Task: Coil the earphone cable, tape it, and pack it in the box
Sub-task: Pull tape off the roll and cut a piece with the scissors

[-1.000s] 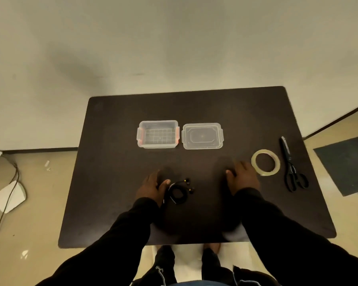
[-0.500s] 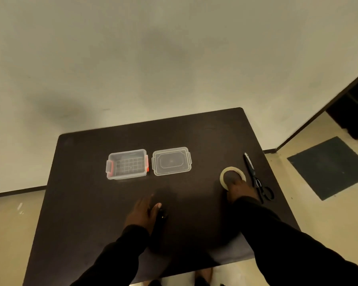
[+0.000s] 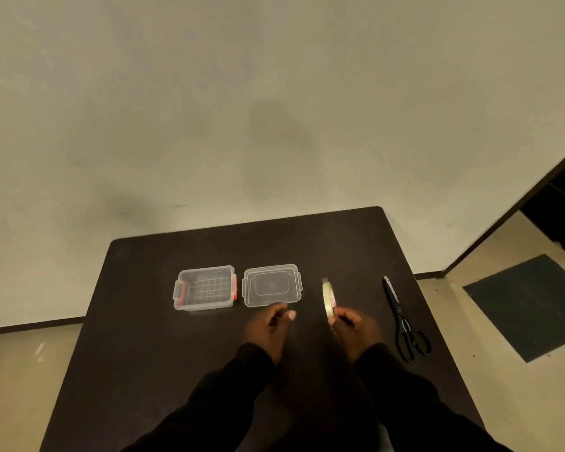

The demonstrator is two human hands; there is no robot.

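Observation:
My right hand grips a roll of clear tape and holds it upright, edge-on, above the dark table. My left hand hovers just left of it with curled fingers, the thumb pointing toward the roll. The black earphone cable is not visible; I cannot tell whether it is inside the left hand or hidden under my arms. The clear plastic box with orange latches stands open at the back left, and its clear lid lies flat beside it on the right.
Black scissors lie on the table to the right of my right hand, tips pointing away. The wall rises behind the table. A dark floor mat lies off the table's right edge.
My right hand has lifted the tape roll off the table and turned it on edge. My left hand has left the spot where the coiled earphones lay and moved toward the tape. The camera tilted up.

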